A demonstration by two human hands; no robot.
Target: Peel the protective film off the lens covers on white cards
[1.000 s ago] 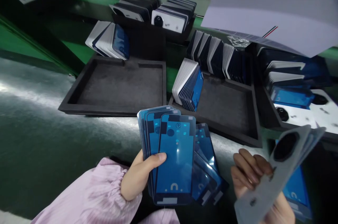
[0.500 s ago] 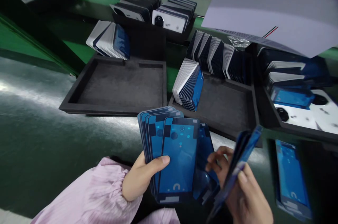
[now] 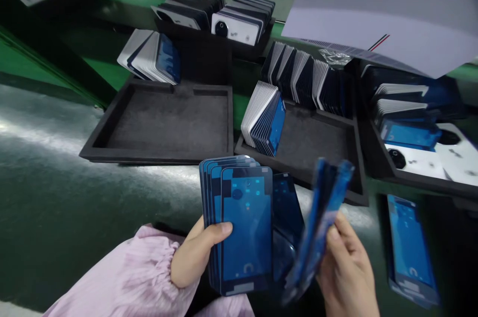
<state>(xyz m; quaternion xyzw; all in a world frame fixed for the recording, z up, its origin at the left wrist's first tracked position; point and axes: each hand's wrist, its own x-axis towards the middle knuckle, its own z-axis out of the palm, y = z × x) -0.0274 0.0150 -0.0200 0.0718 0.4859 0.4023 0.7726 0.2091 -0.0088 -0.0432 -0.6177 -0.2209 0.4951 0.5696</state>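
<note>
My left hand grips a fanned stack of phone-shaped panels, thumb on the front one. Their faces are blue with dark ends and small cut-out marks. Tilted nearly edge-on, a smaller bundle of blue phone-shaped panels is pinched in my right hand; motion blurs it, so how many sheets it has cannot be made out. Between the two stacks, a further dark blue panel lies lower down, partly covered. Several like it form a pile on the bench to the right.
Ahead stand a black left tray and a black right tray, the latter with upright panels at its left side. A third tray at far right holds white phone backs. A large pale sheet overhangs the upper right.
The right-hand bundle has moved left and turned, and the right fingers have shifted from behind it to its right edge. The left-hand stack has closed up slightly and its front panel sits further left.
</note>
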